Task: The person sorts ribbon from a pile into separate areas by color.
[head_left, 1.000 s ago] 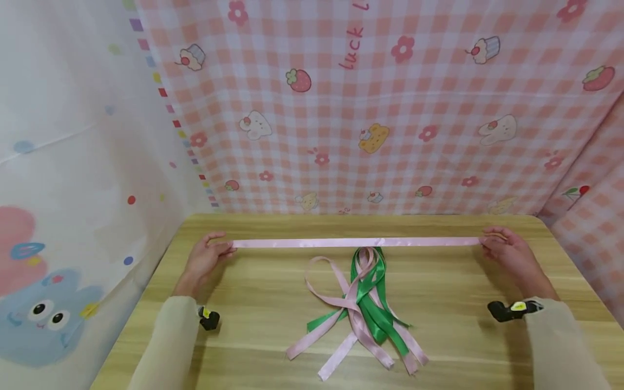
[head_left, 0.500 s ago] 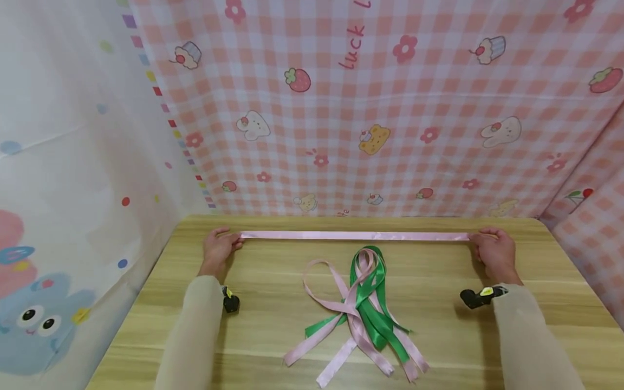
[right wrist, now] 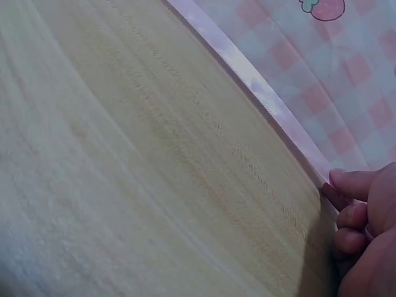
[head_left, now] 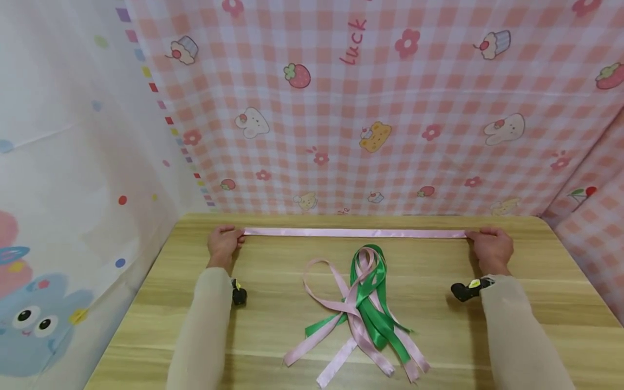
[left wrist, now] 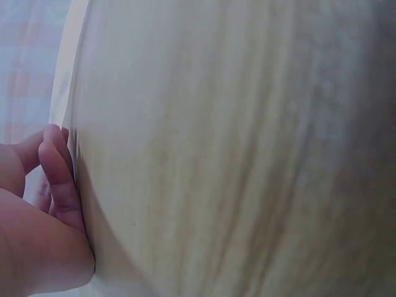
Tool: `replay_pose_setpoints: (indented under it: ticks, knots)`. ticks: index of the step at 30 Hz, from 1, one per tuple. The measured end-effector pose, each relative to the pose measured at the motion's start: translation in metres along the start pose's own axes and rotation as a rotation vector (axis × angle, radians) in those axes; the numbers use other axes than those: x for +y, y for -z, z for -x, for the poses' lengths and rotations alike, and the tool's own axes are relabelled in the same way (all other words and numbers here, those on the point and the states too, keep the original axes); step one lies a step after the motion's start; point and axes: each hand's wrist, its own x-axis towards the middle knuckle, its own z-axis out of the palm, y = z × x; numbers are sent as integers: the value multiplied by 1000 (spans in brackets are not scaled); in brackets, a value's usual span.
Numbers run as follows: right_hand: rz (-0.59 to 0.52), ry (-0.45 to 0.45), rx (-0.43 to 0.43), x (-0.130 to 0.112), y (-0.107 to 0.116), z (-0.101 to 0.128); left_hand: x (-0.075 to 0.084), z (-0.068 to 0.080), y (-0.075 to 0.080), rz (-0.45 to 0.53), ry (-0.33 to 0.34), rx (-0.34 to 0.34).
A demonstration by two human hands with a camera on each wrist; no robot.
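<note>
A pink satin ribbon point(head_left: 351, 233) is stretched straight from side to side near the table's back edge. My left hand point(head_left: 224, 244) pinches its left end, the fingers low at the tabletop in the left wrist view. At the other end, my right hand point(head_left: 491, 246) pinches the ribbon between thumb and fingertips; the right wrist view shows the ribbon point(right wrist: 247, 74) running taut away from the thumb. In front of it lies a loose bundle of ribbons, with green ribbon point(head_left: 375, 317) and pink ribbon point(head_left: 358, 325) looped over one another, their ends fanned toward me.
The wooden table point(head_left: 429, 346) has a checked pink cloth point(head_left: 336, 108) hanging behind it and a white printed curtain point(head_left: 58, 179) on the left. A small black camera sits at each wrist, such as the right wrist camera point(head_left: 465, 291).
Both hands have moved inward and slightly toward the back edge, carrying the stretched pink ribbon away from the bundle. The bundle lies as before.
</note>
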Motion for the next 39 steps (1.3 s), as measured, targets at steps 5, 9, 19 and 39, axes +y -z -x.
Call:
replay_pose_setpoints:
  ticks: [5, 9, 19, 39]
  knots:
    - [-20, -3, -4, 1, 0, 2, 1, 0, 2, 22, 8, -18]
    - [-71, 28, -44, 2, 1, 5, 2, 1, 3, 38, 18, -37]
    - [129, 453, -66, -9, -26, 49, 0, 31, -8, -121, -107, -223]
    - [219, 855, -873, -30, -147, 139, -18, 126, -80, -427, -206, -698]
